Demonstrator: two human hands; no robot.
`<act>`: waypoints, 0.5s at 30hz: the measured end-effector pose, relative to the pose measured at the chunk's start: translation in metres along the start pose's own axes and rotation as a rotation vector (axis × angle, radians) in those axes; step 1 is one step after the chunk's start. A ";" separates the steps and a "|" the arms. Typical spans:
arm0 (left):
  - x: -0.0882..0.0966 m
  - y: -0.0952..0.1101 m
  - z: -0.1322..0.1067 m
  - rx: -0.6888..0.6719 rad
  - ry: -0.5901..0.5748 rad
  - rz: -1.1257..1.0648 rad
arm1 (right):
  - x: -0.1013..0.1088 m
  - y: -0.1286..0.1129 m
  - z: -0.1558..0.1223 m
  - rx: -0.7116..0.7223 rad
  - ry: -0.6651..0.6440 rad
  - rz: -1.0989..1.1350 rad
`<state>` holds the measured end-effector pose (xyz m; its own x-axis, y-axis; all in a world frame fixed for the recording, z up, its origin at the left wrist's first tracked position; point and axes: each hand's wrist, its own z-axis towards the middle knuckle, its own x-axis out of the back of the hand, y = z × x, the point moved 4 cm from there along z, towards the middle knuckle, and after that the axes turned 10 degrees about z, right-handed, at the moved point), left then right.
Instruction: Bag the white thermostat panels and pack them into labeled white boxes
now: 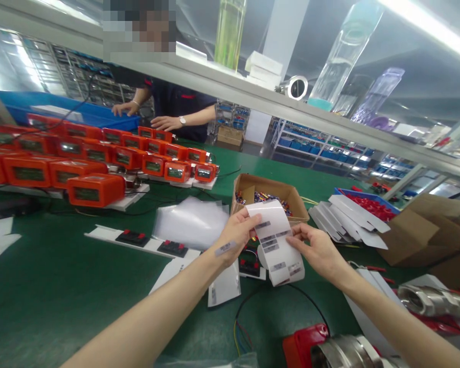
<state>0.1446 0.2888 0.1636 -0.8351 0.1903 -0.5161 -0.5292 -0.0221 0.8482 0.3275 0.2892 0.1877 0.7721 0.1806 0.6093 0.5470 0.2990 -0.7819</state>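
My left hand [235,236] pinches the upper left edge of a white label sheet [273,236], thumb on its front. The sheet curls at the bottom and bears several small grey printed labels. At its right edge my right hand [317,249] touches it with bent fingers; whether it lifts a label there is hard to see. A small printed label [225,249] is stuck on my left wrist. Below the sheet, a black cable [310,299] leads to a red housing [306,343] with a metal fitting. More label paper [225,283] lies under my left forearm.
Orange display units [95,190] stand in rows at left. Behind the sheet is a cardboard box [299,199] of small parts. A white rail with black terminal blocks [133,238] lies beside clear plastic bags [193,222]. Across the bench a co-worker's hands [166,123] rest near a blue bin [99,120].
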 end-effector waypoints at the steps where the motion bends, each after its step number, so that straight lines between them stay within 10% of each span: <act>1: 0.000 0.001 0.001 -0.004 0.002 0.000 | 0.000 0.001 -0.001 -0.002 -0.005 -0.011; 15: 0.007 0.010 0.001 -0.020 0.036 0.000 | -0.007 0.005 -0.004 -0.005 -0.047 -0.147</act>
<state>0.1333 0.2913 0.1688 -0.8400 0.1546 -0.5201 -0.5316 -0.0422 0.8459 0.3262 0.2851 0.1792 0.6675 0.1785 0.7229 0.6552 0.3207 -0.6841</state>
